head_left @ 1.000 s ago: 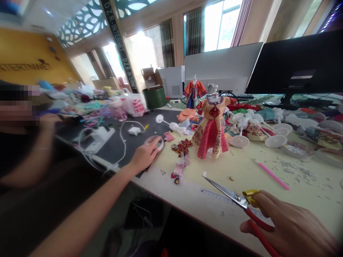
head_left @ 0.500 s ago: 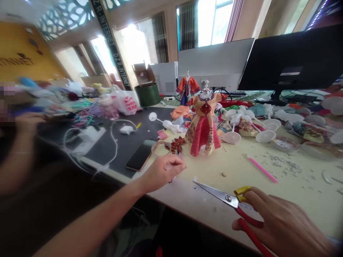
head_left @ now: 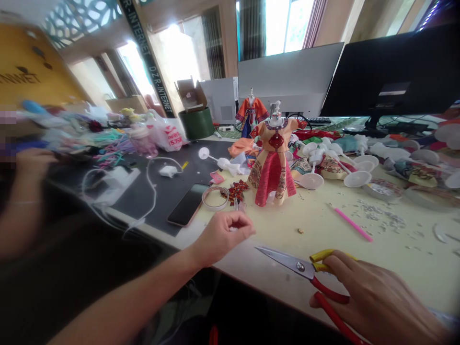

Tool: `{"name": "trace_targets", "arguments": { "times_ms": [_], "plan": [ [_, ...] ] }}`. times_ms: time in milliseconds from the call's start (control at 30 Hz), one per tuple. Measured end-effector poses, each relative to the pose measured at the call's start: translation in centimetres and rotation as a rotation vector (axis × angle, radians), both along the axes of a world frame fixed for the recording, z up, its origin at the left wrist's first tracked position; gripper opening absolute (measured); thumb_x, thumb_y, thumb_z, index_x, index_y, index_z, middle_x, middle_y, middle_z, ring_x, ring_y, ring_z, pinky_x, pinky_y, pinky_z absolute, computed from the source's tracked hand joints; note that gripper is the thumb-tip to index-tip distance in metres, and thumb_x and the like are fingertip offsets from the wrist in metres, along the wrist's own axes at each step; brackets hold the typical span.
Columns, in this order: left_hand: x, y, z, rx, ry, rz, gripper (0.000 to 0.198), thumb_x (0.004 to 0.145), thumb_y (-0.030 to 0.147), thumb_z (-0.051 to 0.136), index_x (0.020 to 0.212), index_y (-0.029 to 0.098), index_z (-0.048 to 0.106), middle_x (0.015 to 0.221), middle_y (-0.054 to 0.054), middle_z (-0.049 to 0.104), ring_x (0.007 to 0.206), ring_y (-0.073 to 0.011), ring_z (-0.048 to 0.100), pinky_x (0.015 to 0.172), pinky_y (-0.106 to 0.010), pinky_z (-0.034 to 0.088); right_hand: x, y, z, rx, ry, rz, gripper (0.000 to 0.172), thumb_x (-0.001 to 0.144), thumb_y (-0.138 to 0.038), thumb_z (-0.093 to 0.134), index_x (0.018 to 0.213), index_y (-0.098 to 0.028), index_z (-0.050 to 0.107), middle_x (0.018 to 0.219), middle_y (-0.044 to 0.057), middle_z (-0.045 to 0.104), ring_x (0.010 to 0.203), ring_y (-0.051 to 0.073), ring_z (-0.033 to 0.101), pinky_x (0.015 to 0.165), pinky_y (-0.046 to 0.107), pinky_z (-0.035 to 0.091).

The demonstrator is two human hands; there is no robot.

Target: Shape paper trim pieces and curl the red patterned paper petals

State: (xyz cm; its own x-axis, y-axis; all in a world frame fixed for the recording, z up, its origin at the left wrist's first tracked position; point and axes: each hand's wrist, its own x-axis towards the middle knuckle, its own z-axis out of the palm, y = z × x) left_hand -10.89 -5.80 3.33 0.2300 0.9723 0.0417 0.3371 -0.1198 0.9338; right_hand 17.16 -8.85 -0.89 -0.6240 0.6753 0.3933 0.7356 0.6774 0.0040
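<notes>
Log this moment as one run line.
left hand: fingers curled, hold unclear | right hand: on red-handled scissors | nearby: doll dress

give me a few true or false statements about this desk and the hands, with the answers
1. The right hand holds red-handled scissors. True.
2. The left hand is pinching the phone. False: the phone lies apart from it on the black mat.
3. A red and cream doll dress stands on the pale yellow table. True.
4. The pink stick lies on the black mat. False: the pink stick lies on the pale yellow table.
5. A clear ring lies beside the phone. True.
</notes>
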Motion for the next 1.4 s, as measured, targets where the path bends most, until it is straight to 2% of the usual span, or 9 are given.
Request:
{"name": "trace_targets", "arguments": {
  "times_ms": [133,267,533,633,767,867,967,1167,1400],
  "plan": [
    [-1.5,0.6,-1.3,0.06,0.044,0.193,0.018,0.08,0.031,0.058,0.079,0.014,0.063,0.067,0.0,0.061,0.059,-0.0117,0.057,0.056,-0.023,0.046,0.6,-0.1,-1.0,-0.122,-0.008,-0.041,0.016,0.077,-0.033,0.058,0.089,-0.022,0.056,0.072,0.0,0.064,0.055,0.017,0.063,0.048,0.027,0.048],
    [-3.2,0.6,-3.0,0.263,0.311,0.312,0.013,0.076,0.024,0.061,0.087,0.017,0.065,0.086,-0.004,0.067,0.081,-0.0173,0.062,0.074,-0.028,0.05,1.6,-0.3,-2.1,-0.225,-0.032,-0.102,0.026,0.081,-0.033,0.057,0.105,-0.024,0.055,0.089,0.002,0.067,0.071,0.018,0.066,0.058,0.025,0.053],
    [-4.4,0.5,-4.2,0.39,0.471,0.366,0.027,0.078,0.023,0.06,0.105,0.02,0.06,0.096,-0.005,0.066,0.088,-0.0188,0.062,0.074,-0.029,0.051,1.6,-0.4,-1.8,-0.273,-0.035,-0.076,0.033,0.085,-0.031,0.051,0.117,-0.024,0.052,0.116,0.008,0.061,0.089,0.022,0.065,0.068,0.029,0.057],
    [-3.1,0.7,-3.6,0.397,0.412,0.314,0.026,0.079,0.022,0.059,0.105,0.02,0.06,0.096,-0.004,0.067,0.089,-0.0182,0.062,0.077,-0.029,0.051,1.0,-0.2,-0.3,-0.352,-0.014,-0.024,0.029,0.087,-0.025,0.047,0.114,-0.027,0.055,0.115,0.007,0.059,0.094,0.02,0.063,0.075,0.031,0.055],
    [0.3,1.3,-2.7,0.329,0.233,0.127,0.02,0.079,0.018,0.058,0.099,0.018,0.062,0.09,-0.003,0.068,0.083,-0.0155,0.064,0.079,-0.028,0.05,0.6,1.3,1.3,-0.454,0.045,0.02,0.024,0.092,-0.028,0.041,0.104,-0.027,0.062,0.104,0.006,0.063,0.088,0.018,0.063,0.074,0.029,0.053],
    [3.5,2.4,-2.4,0.253,0.132,-0.037,0.014,0.077,0.018,0.061,0.09,0.016,0.066,0.087,-0.004,0.07,0.081,-0.0158,0.064,0.079,-0.028,0.051,0.6,3.5,1.2,-0.468,0.153,-0.096,0.022,0.09,-0.027,0.043,0.097,-0.022,0.063,0.098,0.007,0.064,0.081,0.018,0.063,0.069,0.029,0.051],
    [6.4,3.9,-2.5,0.024,-0.04,-0.167,0.012,0.075,0.018,0.062,0.086,0.013,0.068,0.085,-0.006,0.071,0.08,-0.0163,0.065,0.075,-0.028,0.052,0.1,5.3,0.6,-0.513,0.357,-0.149,0.019,0.088,-0.029,0.047,0.095,-0.02,0.062,0.094,0.007,0.066,0.08,0.019,0.062,0.068,0.03,0.05],
    [9.6,5.5,-3.1,-0.291,-0.337,-0.133,0.019,0.076,0.012,0.061,0.094,0.011,0.068,0.077,-0.005,0.069,0.071,-0.011,0.062,0.076,-0.026,0.05,-0.7,6.7,0.8,-0.754,0.871,-0.181,0.02,0.08,-0.034,0.058,0.09,-0.018,0.064,0.087,0.005,0.067,0.081,0.019,0.062,0.073,0.032,0.049],
    [10.2,6.2,-4.4,-0.239,-0.359,-0.223,0.027,0.081,0.017,0.057,0.106,0.014,0.066,0.083,-0.004,0.067,0.073,-0.0111,0.061,0.077,-0.027,0.049,-0.1,7.5,-0.1,-0.986,1.24,-0.282,0.023,0.071,-0.035,0.069,0.084,-0.016,0.068,0.078,0.003,0.065,0.071,0.014,0.054,0.071,0.028,0.044]
  ]
}}
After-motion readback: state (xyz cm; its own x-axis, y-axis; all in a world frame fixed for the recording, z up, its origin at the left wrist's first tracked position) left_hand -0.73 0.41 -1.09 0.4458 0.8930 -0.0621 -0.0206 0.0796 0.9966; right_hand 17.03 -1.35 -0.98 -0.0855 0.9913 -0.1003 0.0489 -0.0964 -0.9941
